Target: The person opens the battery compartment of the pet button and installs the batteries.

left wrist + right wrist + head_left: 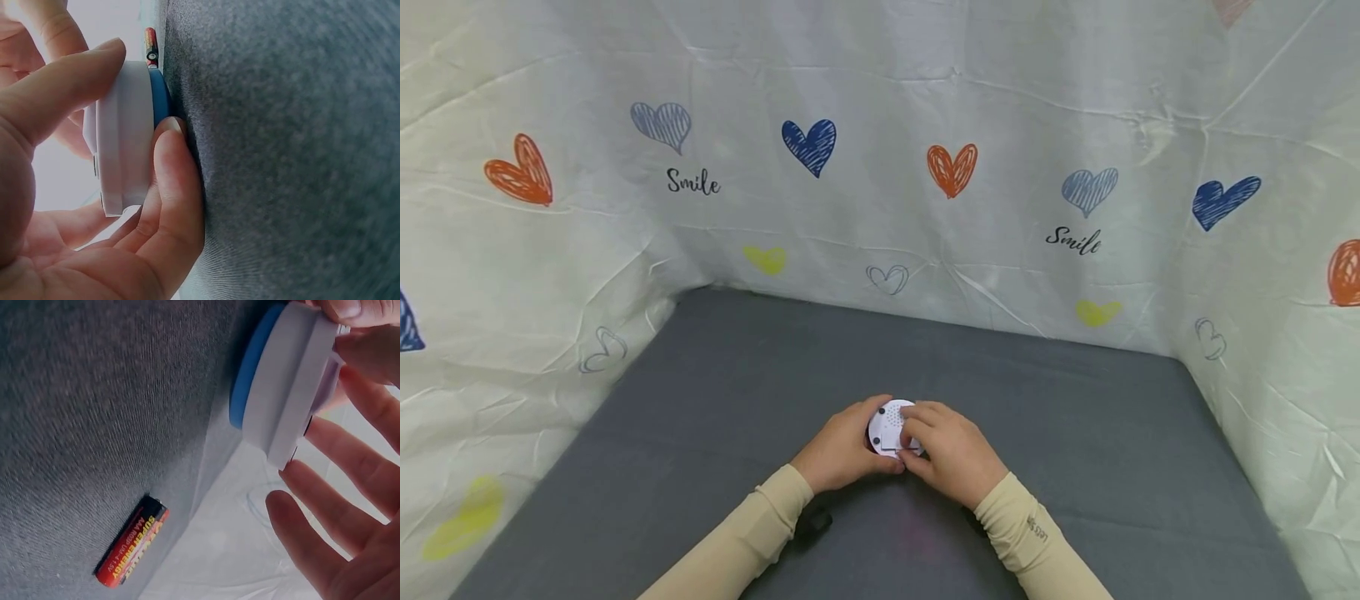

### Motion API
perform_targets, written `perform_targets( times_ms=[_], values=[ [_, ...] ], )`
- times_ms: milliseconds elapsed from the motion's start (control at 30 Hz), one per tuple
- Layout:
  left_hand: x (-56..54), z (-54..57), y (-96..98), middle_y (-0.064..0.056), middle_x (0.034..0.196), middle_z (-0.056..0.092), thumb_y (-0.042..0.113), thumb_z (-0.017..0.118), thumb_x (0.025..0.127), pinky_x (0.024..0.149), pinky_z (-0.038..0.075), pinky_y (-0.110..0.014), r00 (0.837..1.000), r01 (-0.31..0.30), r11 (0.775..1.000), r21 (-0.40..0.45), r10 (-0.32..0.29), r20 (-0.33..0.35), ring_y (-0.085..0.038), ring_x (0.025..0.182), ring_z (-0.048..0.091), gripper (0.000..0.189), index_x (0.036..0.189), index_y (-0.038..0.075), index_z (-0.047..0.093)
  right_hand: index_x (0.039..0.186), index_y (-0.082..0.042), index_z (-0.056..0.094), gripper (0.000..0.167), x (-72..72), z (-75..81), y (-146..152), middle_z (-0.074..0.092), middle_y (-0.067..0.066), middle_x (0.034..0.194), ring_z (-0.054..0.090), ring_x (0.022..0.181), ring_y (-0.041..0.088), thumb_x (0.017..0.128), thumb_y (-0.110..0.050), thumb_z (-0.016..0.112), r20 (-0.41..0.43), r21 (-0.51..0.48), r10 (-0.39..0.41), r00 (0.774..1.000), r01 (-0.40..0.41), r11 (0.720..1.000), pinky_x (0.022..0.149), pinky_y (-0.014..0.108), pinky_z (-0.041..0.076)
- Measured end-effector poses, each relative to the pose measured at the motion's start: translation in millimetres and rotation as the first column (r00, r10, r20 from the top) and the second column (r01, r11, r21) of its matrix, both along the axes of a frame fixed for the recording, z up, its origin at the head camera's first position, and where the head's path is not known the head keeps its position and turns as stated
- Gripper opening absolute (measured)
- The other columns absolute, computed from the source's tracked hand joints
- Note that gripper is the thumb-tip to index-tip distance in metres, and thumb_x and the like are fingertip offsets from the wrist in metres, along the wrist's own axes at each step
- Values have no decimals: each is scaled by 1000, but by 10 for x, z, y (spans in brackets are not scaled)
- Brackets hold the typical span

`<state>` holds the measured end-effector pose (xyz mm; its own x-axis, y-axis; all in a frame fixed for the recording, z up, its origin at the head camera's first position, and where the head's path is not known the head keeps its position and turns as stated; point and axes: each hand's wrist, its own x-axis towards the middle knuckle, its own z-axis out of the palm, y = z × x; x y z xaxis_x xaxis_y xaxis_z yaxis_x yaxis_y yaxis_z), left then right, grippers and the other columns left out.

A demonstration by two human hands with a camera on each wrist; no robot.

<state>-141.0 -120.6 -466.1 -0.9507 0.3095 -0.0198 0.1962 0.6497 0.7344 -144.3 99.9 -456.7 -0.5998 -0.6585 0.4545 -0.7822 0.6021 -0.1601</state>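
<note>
A round white device point(892, 417) with a blue lower face point(160, 97) sits low over the grey tabletop, its back turned up. That back has a pattern of small holes, dark round feet and a raised battery cover point(891, 437). My left hand point(842, 446) grips the device by its rim, thumb on one side and fingers on the other. With bent fingers, my right hand point(955, 450) pinches at the cover's edge, partly hiding it. An AAA battery point(132, 542), red and black, lies on the cloth beside the device; the hands hide it in the head view.
Dark grey cloth covers the table point(760, 358). A pale sheet point(880, 233) printed with hearts and "Smile" encloses it at the back and both sides. Something small and black point(812, 525) shows by the left forearm.
</note>
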Motion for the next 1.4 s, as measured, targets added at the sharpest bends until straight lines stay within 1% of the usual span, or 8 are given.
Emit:
perform_targets(
  times_ms=[300, 500, 633, 767, 900, 1100, 1267, 1400],
  values=[
    [7, 4, 12, -14, 150, 64, 37, 99, 79, 104, 54, -48, 1000, -8, 1000, 20, 8, -3, -26, 126, 65, 100, 161, 10, 49, 86, -20, 69, 23, 62, -27, -28, 79, 1, 119, 74, 113, 19, 83, -12, 90, -61, -4, -5, 998, 5, 1000, 90, 39, 60],
    [-2, -23, 15, -15, 152, 63, 43, 98, 80, 106, 54, -51, 1000, -14, 1000, 22, 14, -8, -28, 128, 65, 100, 161, 9, 50, 87, -20, 67, 23, 93, -7, -28, 81, 0, 115, 75, 111, 16, 85, -13, 89, -53, -10, -2, 999, 2, 1000, 93, 40, 60],
    [-9, -30, 12, -15, 152, 63, 39, 98, 80, 106, 53, -51, 1000, -15, 1000, 26, 15, -5, -28, 127, 65, 99, 161, 9, 50, 88, -19, 67, 23, 81, 32, 20, 81, -1, 108, 76, 104, 15, 84, -10, 89, -59, -42, 2, 998, -4, 999, 93, 40, 60],
    [-12, -30, 19, -13, 153, 63, 33, 99, 80, 108, 53, -50, 1000, -19, 1000, 15, 19, 5, -27, 130, 65, 99, 162, 10, 49, 90, -20, 68, 24, 40, 43, 175, 78, -7, 98, 73, 95, 12, 84, -9, 88, -57, -71, -45, 997, 41, 997, 91, 39, 59],
    [-17, -21, 30, -12, 153, 63, 32, 100, 78, 110, 52, -48, 999, -34, 999, 6, 34, 14, -24, 131, 64, 99, 161, 12, 50, 90, -20, 70, 22, 7, 6, 444, 74, -11, 90, 69, 86, 10, 84, -11, 89, -50, -74, -141, 989, 137, 988, 82, 38, 57],
    [-26, -24, 44, -10, 153, 62, 32, 101, 76, 110, 51, -48, 998, -52, 999, 3, 52, 29, -23, 129, 63, 100, 161, 14, 50, 88, -20, 74, 19, -32, -102, 912, 71, -8, 82, 58, 71, 8, 85, -11, 90, 5, -34, -326, 945, 326, 945, 70, 36, 52],
    [-18, -18, 44, -10, 152, 63, 31, 101, 76, 105, 52, -46, 998, -53, 999, -5, 53, 38, -21, 120, 64, 100, 161, 15, 50, 85, -20, 75, 18, -24, -172, 1160, 70, -4, 79, 48, 65, 8, 86, -12, 91, 110, 7, -454, 884, 456, 890, 64, 32, 44],
    [-18, -8, 67, -11, 151, 63, 30, 100, 77, 103, 53, -45, 998, -47, 999, -7, 47, 38, -20, 117, 64, 100, 162, 14, 49, 84, -18, 75, 17, -9, -159, 1245, 66, -1, 73, 46, 62, 11, 86, -11, 90, 168, 52, -509, 844, 508, 860, 60, 32, 40]
  ],
)
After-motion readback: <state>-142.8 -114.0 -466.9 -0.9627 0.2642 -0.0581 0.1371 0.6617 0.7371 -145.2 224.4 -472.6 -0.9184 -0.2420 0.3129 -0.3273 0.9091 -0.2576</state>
